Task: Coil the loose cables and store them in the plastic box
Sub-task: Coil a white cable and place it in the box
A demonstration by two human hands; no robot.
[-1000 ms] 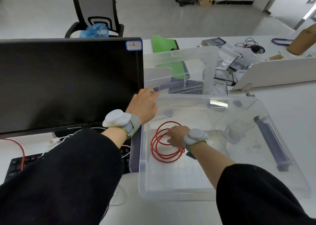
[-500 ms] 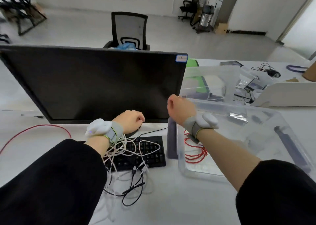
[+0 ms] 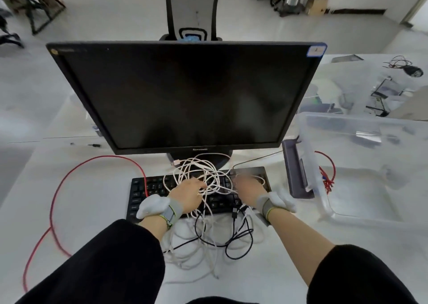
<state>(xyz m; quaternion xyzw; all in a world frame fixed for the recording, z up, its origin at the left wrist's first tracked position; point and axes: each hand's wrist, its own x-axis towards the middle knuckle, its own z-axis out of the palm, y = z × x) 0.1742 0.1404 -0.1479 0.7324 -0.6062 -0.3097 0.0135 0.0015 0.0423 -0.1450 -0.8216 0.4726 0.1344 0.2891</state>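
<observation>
the black monitor (image 3: 185, 95) had small writing on its bottom edge, too blurry to read for sure. a little blue and white sticker (image 3: 316, 50) sat on its top right corner, and its writing could not be read.

the left hand (image 3: 187, 196) was over the black keyboard (image 3: 148, 188), its fingers curled into the tangle of white cables (image 3: 203, 176), so its grip looked clamped on those cables. the right hand (image 3: 249, 188) was over the right end of the keyboard, but it was smeared with blur, so i cannot tell if its grip was apart or together. a thin black cable (image 3: 234, 241) looped on the worktop (image 3: 92, 211) just in front of the keyboard, mixed in with the white ones. a long red cable (image 3: 54, 199) curved loose across the left of the worktop.

the clear plastic box (image 3: 361, 188) stood on the right, near the keyboard, with a coiled red cable (image 3: 327, 176) inside by its left wall.

half a second before, the right hand was up by the box rim, and now it was down at the keyboard. the left hand had moved a little to the right, onto the white tangle. the red coil had stayed in the box.
</observation>
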